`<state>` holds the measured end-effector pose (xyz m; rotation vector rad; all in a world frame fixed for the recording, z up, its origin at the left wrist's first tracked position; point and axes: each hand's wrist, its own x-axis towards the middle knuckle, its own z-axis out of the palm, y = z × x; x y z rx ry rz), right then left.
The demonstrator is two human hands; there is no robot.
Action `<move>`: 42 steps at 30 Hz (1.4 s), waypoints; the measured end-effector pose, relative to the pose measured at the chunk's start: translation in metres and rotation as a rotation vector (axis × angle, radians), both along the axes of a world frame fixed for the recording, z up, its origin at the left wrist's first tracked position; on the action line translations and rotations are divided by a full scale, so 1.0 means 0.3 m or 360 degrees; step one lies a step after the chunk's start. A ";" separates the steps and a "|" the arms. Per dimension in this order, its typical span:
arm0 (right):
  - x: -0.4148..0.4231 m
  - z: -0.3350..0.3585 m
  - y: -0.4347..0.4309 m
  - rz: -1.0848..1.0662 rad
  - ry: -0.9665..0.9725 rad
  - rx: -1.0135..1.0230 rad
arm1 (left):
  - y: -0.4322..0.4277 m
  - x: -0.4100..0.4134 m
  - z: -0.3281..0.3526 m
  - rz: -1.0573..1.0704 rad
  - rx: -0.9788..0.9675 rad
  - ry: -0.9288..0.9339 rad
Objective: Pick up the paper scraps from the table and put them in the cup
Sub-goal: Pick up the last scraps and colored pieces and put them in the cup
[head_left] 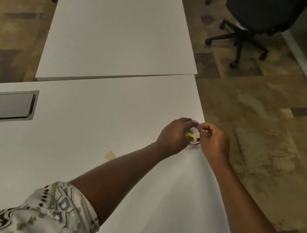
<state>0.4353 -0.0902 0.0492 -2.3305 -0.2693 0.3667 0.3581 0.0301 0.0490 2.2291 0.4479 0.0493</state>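
Observation:
A small cup with a purple rim (196, 122) stands near the right edge of the white table (72, 159). Pale and yellow paper scraps (192, 134) fill its mouth. My left hand (174, 135) wraps around the cup's left side, fingers curled against it. My right hand (214, 141) is at the cup's right rim, thumb and fingertips pinched together over the scraps; whether a scrap is between them is too small to tell. One tan paper scrap (109, 155) lies on the table, just left of my left forearm.
A grey cable hatch (1, 106) is set into the table at the left. A second white table (120, 29) abuts behind. A black office chair (254, 17) stands on the carpet at the back right. The table's right edge is right beside the cup.

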 end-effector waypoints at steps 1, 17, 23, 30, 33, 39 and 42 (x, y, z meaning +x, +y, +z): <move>0.000 0.000 -0.004 0.0003 -0.0007 0.0008 | 0.004 -0.005 0.003 -0.0015 0.0004 -0.0032; -0.394 -0.098 -0.004 0.0638 -0.0310 0.0271 | 0.228 -0.505 -0.173 0.0602 0.0181 0.0109; -0.543 -0.302 -0.064 0.1131 -0.0316 -0.0341 | 0.294 -0.746 -0.257 0.0688 0.0284 0.0458; -0.558 -0.387 -0.117 0.1333 -0.0344 -0.0627 | 0.269 -0.744 -0.267 0.0520 0.0429 0.0551; -0.544 -0.397 -0.128 0.1354 -0.0308 -0.0588 | 0.265 -0.722 -0.264 0.0476 0.0479 0.0582; -0.537 -0.417 -0.134 0.1352 -0.0304 -0.0565 | 0.290 -0.726 -0.271 0.0216 0.0534 0.0632; -0.539 -0.424 -0.136 0.1340 -0.0304 -0.0558 | 0.297 -0.756 -0.265 0.0049 0.0589 0.0607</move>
